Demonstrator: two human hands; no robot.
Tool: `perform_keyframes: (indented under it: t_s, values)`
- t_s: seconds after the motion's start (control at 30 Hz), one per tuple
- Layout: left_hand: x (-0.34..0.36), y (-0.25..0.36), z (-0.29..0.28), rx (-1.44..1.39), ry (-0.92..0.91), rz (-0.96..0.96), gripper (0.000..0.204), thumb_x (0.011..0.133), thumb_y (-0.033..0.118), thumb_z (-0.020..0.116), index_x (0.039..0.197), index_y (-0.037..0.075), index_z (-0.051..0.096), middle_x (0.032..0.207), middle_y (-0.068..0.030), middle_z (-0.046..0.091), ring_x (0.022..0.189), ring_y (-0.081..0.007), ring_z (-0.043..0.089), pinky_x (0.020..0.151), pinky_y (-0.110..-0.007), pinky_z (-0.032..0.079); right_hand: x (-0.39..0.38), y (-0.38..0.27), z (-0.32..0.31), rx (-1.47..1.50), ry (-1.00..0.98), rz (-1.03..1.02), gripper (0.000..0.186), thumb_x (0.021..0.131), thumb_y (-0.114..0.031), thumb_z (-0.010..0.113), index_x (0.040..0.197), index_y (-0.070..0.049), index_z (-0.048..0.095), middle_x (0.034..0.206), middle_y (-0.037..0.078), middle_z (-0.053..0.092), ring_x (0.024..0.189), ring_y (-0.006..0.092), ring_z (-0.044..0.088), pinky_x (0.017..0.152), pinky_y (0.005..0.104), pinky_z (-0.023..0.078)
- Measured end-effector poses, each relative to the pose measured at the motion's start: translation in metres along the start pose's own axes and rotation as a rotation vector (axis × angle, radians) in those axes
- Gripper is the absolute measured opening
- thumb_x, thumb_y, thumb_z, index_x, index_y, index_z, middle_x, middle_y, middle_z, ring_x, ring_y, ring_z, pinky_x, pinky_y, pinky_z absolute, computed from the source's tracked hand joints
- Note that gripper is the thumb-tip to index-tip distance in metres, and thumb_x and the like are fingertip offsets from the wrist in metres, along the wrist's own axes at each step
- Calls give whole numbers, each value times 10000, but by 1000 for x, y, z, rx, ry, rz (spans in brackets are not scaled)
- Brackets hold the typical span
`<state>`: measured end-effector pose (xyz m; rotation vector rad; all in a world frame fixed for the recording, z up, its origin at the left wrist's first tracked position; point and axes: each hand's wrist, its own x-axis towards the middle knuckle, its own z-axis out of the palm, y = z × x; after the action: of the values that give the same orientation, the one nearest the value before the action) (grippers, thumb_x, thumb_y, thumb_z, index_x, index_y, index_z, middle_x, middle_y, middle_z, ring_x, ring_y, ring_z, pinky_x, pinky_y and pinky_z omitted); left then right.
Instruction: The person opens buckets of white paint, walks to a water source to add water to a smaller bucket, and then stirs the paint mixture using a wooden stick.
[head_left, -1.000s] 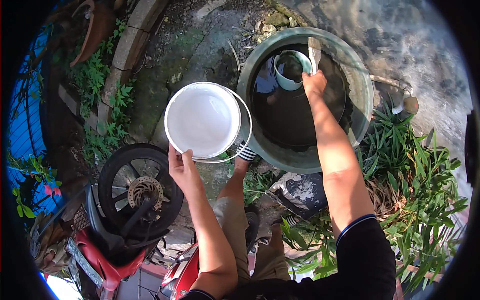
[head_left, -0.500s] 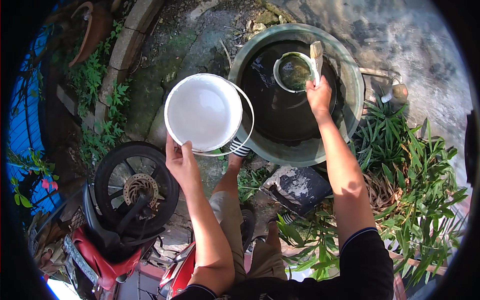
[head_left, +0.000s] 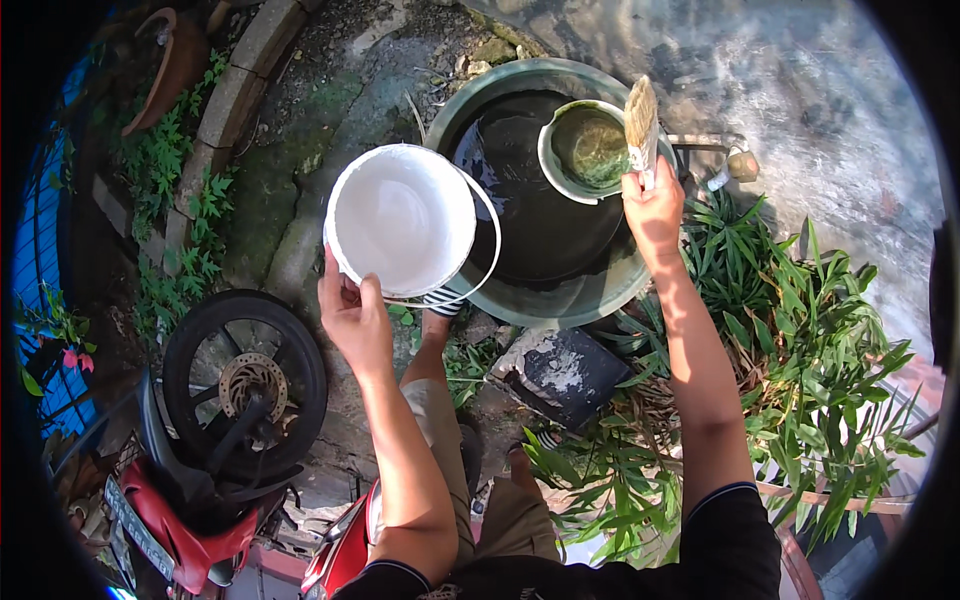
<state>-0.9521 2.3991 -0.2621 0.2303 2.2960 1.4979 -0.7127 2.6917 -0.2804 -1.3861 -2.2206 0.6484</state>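
My left hand (head_left: 355,320) grips the lower rim of a white bucket (head_left: 395,215) with pale contents and a loose wire handle hanging to its right. My right hand (head_left: 652,215) is closed on a paintbrush (head_left: 640,110), bristles pointing away from me. Just left of the brush a pale green dipper (head_left: 588,150) holds murky greenish water over a large round green tub (head_left: 550,305) of dark water; the dipper's handle is hidden behind my fingers, so I cannot tell if they grip it too. The bucket overlaps the tub's left side.
A red motorbike (head_left: 190,530) with its front wheel (head_left: 245,390) is at lower left. A black, paint-spattered object (head_left: 560,380) lies below the tub. Leafy plants (head_left: 790,340) grow at right, with a pipe (head_left: 695,142) above. A curved block edging (head_left: 230,100) runs at upper left.
The dipper and brush have moved slightly toward me and look nearer the camera, the dipper now showing more green water. The tub and surroundings have shifted left in view; the bucket has shifted slightly left.
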Motion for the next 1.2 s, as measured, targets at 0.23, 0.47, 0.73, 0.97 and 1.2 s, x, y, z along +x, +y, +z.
perform_keyframes:
  t_s: [0.23, 0.47, 0.73, 0.97, 1.2]
  values:
    - [-21, 31, 11, -55, -45, 14, 522, 872, -58, 591, 1389, -30, 524, 1003, 2, 574, 827, -50, 528, 741, -204, 453, 4, -40, -30, -135, 243, -274, 238, 796, -96, 717, 898, 9, 529, 800, 187, 580, 708, 412, 588, 635, 433, 491]
    - [-41, 36, 32, -151, -102, -28, 608, 797, -27, 661, 1392, 22, 545, 855, 15, 436, 694, -66, 437, 615, -214, 407, 0, -79, -59, -142, 235, -383, 223, 816, -37, 664, 1007, 56, 596, 915, 202, 647, 777, 355, 655, 693, 408, 521]
    - [-56, 44, 49, -131, -155, 25, 600, 784, -34, 659, 1374, -11, 550, 855, -8, 477, 675, -75, 445, 609, -233, 426, -1, -82, -71, -205, 288, -509, 248, 808, -44, 679, 1019, 54, 594, 884, 194, 618, 720, 383, 609, 661, 418, 502]
    - [-62, 58, 49, -92, -179, 34, 592, 787, -33, 652, 1369, -33, 543, 899, -25, 502, 685, -69, 466, 614, -225, 437, -5, -70, -76, -197, 359, -495, 268, 781, -96, 734, 971, 33, 594, 878, 169, 600, 727, 375, 601, 649, 409, 496]
    - [-66, 59, 48, -157, -174, 22, 586, 794, -31, 646, 1368, -54, 532, 918, -26, 505, 679, -62, 469, 611, -217, 438, -10, -49, -83, -211, 427, -426, 379, 804, -132, 771, 1098, 54, 620, 1201, 235, 631, 1022, 398, 659, 842, 388, 547]
